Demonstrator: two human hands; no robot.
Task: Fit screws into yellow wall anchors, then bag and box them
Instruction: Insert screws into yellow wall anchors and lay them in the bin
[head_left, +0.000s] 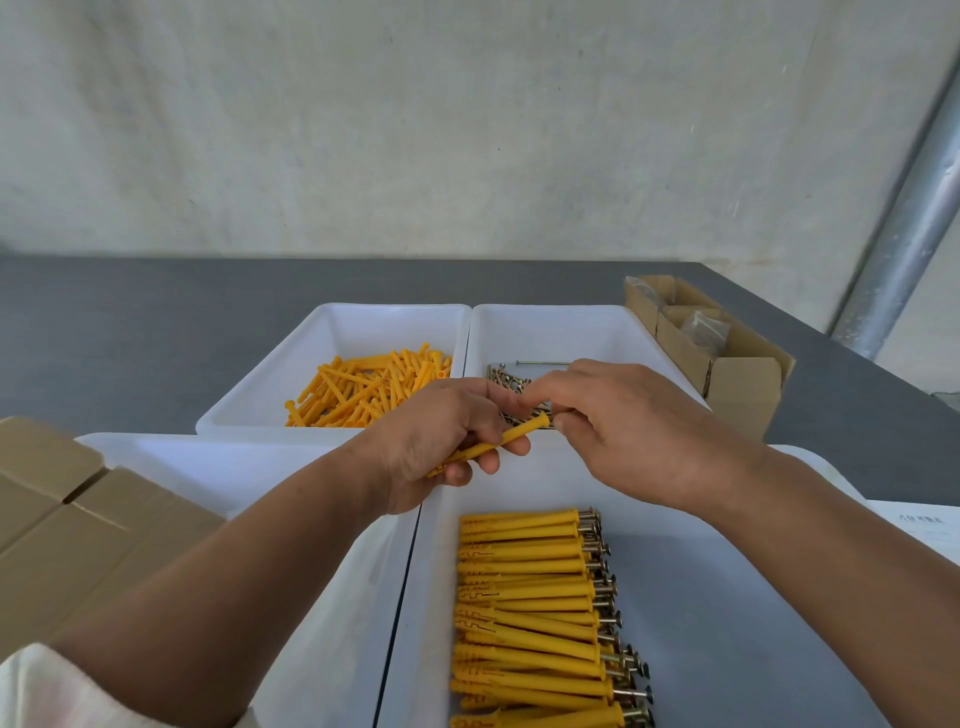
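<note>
Step in hand, by our reading: seating a screw in one anchor.

The left hand (441, 441) gripped a single yellow anchor (511, 439). Its fingers were curled round the lower half, and the open end pointed up toward the right hand (613, 426). The right hand's fingers were bunched at that open end. We could not tell whether they pinched a screw, as no shank or head showed between them.

Supply: loose anchors (374, 389) lay in a white bin (332, 322) beyond the left hand. Loose screws (511, 387) lay in the neighbouring screw bin (571, 322), just behind the fingertips of both hands. Finished pieces (535, 613) lay in a row in the near bin (727, 597), below the right wrist, heads all to the right-hand side. An open cardboard box (743, 379) stood beyond the right hand, well apart.

Notes on technique (our judgement):
- We judged the left grip sound. It sat low on the body and left the mouth clear.
- The screw tip should meet the bore square to the anchor's axis, because a skewed start would likely jam or splay the plastic.
- The screw should go in only as far as on the finished pieces, with some shank left showing below the head.
- We would lay the piece beside the row, head to the same side, to ease bagging.
</note>
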